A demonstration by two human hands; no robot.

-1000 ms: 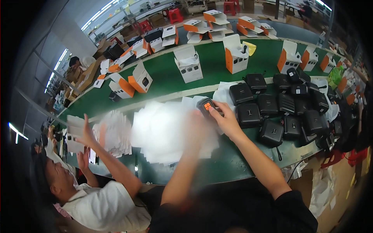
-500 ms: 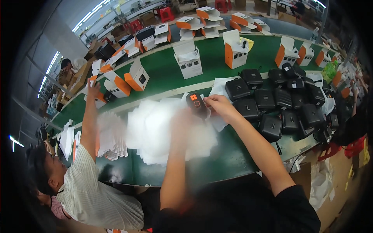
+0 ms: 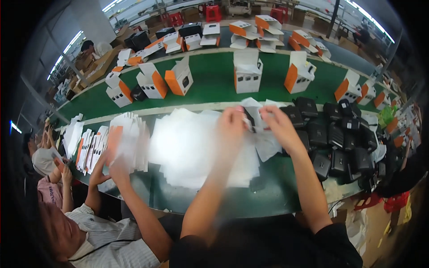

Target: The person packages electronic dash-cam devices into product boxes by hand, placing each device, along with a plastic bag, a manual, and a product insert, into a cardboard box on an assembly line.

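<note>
Both my hands meet above the right edge of the white sheets [image 3: 187, 147]. Fingers of my left hand [image 3: 231, 121] are closed at the near side of a small black device [image 3: 249, 119], mostly covered by the hands and wrapping. My right hand [image 3: 281, 126] pinches a thin white wrapping sheet [image 3: 268, 148], which hangs down beneath the fingers on the device's right. Close by on the right lie several black zip cases [image 3: 328, 134] in a heap. The left forearm is smeared by motion.
Open white-and-orange boxes [image 3: 180, 79] stand along the green belt [image 3: 210, 73] beyond the bench. Flat cartons [image 3: 129, 143] are stacked to the left, where a co-worker's hands [image 3: 114, 165] reach in. More boxes [image 3: 268, 31] pile up on the far ledge.
My left hand has risen from the white sheets to the black device, and its orange-marked face is hidden now. The co-worker's arm has come back from the boxes to the flat cartons.
</note>
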